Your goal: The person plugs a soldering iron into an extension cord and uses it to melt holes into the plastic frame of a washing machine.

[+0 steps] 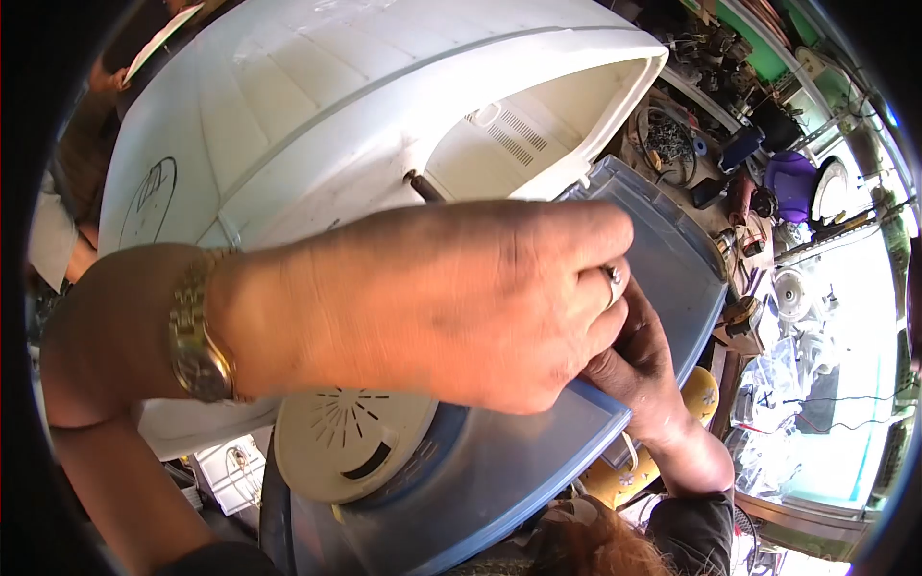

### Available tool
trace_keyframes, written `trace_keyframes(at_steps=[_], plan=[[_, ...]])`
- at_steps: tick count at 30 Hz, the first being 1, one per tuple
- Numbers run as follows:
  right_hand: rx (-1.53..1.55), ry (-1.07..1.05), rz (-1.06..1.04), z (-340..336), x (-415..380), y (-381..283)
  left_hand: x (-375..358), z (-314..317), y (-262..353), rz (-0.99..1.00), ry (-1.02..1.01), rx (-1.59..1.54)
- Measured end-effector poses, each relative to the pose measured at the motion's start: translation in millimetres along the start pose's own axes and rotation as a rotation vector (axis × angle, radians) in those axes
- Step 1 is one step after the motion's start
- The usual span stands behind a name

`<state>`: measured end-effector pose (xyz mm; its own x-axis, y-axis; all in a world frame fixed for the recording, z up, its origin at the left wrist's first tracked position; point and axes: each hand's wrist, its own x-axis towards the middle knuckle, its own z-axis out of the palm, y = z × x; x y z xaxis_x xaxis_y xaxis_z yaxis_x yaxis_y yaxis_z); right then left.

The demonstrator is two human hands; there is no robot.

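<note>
My left hand (432, 298), with a metal watch (200, 336) on its wrist and a ring on one finger, is closed above a blue translucent plastic lid (499, 480). Its curled fingers meet those of my right hand (639, 360), which comes from the lower right and is also closed. Whatever lies between the fingers is hidden. Behind my left hand, a dark rod (423, 187) points toward a large white plastic housing (288, 96), perhaps a washing machine body. A round pale slotted cover (355, 442) sits below my left wrist.
Cluttered shelves with tools and parts (730, 144) and a purple round object (792, 182) stand to the right. Clear plastic bags (768, 394) lie lower right. At the upper left, another person's hand (110, 77) is beside a pale flat object.
</note>
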<state>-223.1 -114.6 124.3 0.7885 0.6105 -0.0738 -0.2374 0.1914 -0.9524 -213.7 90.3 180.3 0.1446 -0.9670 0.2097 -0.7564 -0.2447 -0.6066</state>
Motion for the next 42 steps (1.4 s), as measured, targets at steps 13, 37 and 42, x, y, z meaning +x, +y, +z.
trace_keyframes(at_steps=[13,37,42], plan=[[0.011,-0.075,-0.052,-5.8,3.4,3.3,-4.0,-5.2,17.9,-0.107,-0.151,0.075],[0.951,-0.246,-0.115,-55.6,28.4,23.2,8.2,-14.2,15.8,-0.253,-0.242,0.0],[0.96,-0.237,-0.099,-54.6,27.7,23.9,8.1,-13.9,16.0,-0.254,-0.246,-0.017]])
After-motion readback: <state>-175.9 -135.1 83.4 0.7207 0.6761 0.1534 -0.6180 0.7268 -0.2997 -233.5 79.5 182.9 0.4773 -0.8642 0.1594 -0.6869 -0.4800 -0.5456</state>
